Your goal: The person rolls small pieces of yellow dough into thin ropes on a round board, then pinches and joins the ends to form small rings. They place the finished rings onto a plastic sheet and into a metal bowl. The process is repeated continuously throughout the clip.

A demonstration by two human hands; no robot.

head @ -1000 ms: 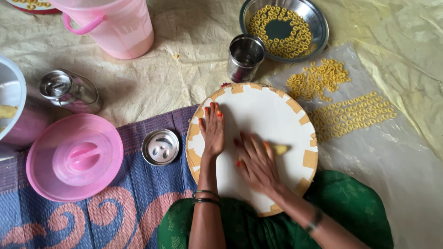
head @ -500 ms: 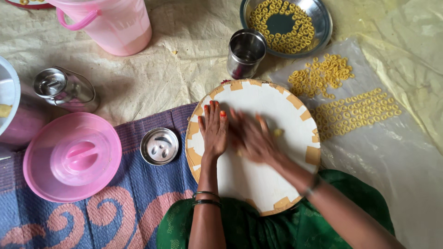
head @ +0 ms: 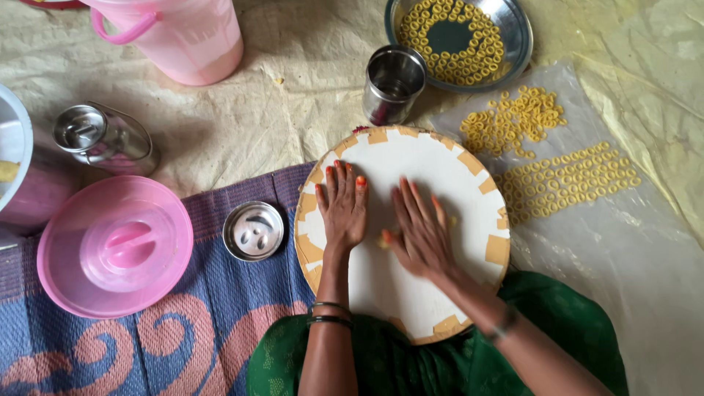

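Both our hands lie flat and open on the round white board [head: 433,165]; yellow dough [head: 384,240] peeks from beneath our right hand [head: 422,231], beside our left hand [head: 342,207].

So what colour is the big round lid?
Pink lid, clearest in the head view.

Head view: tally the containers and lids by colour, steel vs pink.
Steel: 4 – plate, tumbler, lidded can, small lid
Pink: 2 – jug, big lid
Total: 6
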